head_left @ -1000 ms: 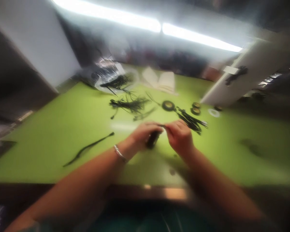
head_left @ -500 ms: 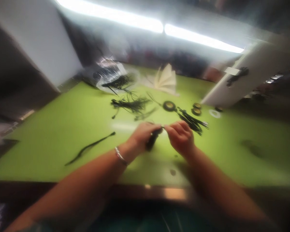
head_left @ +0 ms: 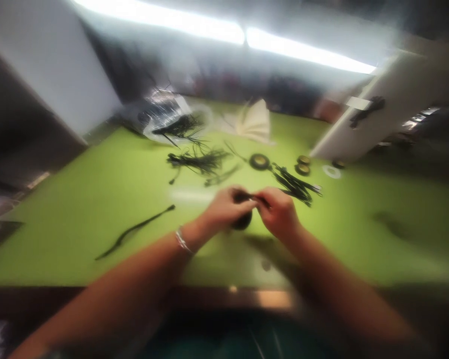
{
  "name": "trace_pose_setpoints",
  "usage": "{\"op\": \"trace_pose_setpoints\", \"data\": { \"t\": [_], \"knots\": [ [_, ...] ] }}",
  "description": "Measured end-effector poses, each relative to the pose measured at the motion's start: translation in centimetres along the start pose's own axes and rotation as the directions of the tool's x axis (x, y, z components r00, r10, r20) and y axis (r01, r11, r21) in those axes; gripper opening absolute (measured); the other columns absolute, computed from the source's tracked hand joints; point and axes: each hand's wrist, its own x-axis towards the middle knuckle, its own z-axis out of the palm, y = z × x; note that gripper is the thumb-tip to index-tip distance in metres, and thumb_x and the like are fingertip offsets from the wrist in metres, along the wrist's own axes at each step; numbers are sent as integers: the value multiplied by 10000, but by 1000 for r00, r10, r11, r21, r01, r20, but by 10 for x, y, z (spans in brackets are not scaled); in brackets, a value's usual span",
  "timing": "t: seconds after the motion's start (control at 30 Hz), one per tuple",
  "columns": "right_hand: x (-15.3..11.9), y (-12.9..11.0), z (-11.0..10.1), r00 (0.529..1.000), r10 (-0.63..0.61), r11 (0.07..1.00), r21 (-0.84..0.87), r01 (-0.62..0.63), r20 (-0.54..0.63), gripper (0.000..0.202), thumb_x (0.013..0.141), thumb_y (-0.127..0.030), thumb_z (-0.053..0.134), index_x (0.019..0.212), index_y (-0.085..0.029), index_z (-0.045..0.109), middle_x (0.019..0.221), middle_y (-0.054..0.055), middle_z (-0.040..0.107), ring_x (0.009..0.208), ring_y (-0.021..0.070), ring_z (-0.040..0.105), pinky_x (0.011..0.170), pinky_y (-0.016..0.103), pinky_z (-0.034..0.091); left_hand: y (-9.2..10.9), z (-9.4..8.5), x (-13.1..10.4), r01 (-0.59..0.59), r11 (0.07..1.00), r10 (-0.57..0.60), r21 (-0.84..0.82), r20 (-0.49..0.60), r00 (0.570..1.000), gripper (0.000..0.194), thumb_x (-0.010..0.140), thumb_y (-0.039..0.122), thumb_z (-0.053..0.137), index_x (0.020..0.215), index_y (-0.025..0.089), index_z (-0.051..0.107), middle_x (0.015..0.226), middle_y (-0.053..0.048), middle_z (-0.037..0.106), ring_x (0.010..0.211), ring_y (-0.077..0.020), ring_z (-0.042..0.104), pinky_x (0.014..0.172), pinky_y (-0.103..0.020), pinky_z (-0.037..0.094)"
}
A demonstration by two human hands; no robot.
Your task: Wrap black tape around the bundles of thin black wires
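Note:
My left hand (head_left: pixel 228 207) is closed around a dark round object, which looks like a roll of black electrical tape (head_left: pixel 242 222); its lower edge shows below the fingers. My right hand (head_left: pixel 279 209) pinches a thin black strand (head_left: pixel 261 198) that runs between both hands, and the fingertips of the two hands nearly meet. Blur hides whether this strand is tape or cable. Beyond my right hand lies a bundle of black cables (head_left: pixel 294 184). A single black cable (head_left: pixel 134 228) with a small connector end rests to the left of my left hand.
A green tabletop (head_left: pixel 60 214) carries a loose heap of black cables (head_left: pixel 198 160), a black tape roll (head_left: pixel 259 161), two smaller rolls (head_left: pixel 303 165) and a white ring (head_left: pixel 331 172). Behind are a plastic bag (head_left: pixel 164 112) and an open booklet (head_left: pixel 255 122). Panels (head_left: pixel 362 109) flank the table.
My hands have come closer together, and the dark roll has turned so its round side shows more. The black strand now spans both sets of fingertips. The view has shifted slightly.

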Motion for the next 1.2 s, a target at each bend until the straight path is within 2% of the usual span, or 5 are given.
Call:
{"op": "trace_pose_setpoints", "data": {
  "t": [0.27,0.47,0.8,1.0,1.2],
  "knots": [
    [0,3,0,973,-231,915,-341,217,-1,174,859,-68,489,899,-165,629,729,59,630,719,188,516,686,290,469,11,-8,0,415,759,-328,-502,256,909,156,648,190,663,771,100,696,722,-64,671,696,-163,605,715,-312,505],
    [-1,3,-2,963,-269,876,-421,233,-27,160,855,-97,532,955,-177,628,749,52,635,735,185,520,692,280,463,18,-10,-1,491,633,-398,-598,292,870,191,718,277,679,721,85,676,692,-84,672,634,-157,611,657,-300,517],
    [-5,-3,-2,974,-224,898,-394,196,-24,172,876,-135,524,968,-214,646,725,51,630,717,197,529,659,307,430,-2,2,-4,308,811,-300,-498,97,949,413,711,524,712,610,142,593,515,14,513,471,-78,437,461,-236,298],
    [-5,-9,3,978,-209,905,-384,184,-22,120,865,-150,551,922,-205,642,698,44,616,691,186,526,639,302,431,-5,3,-6,255,844,-291,-471,-2,957,393,709,470,726,561,160,535,472,34,453,453,-77,404,470,-242,306],
    [1,-10,3,996,59,991,113,-66,60,128,877,-188,539,970,-194,626,838,40,676,732,154,608,632,273,494,-2,-4,-1,-31,993,10,-115,-181,983,237,728,360,706,657,148,629,657,-19,610,637,-126,540,609,-250,421]
  ]
}}
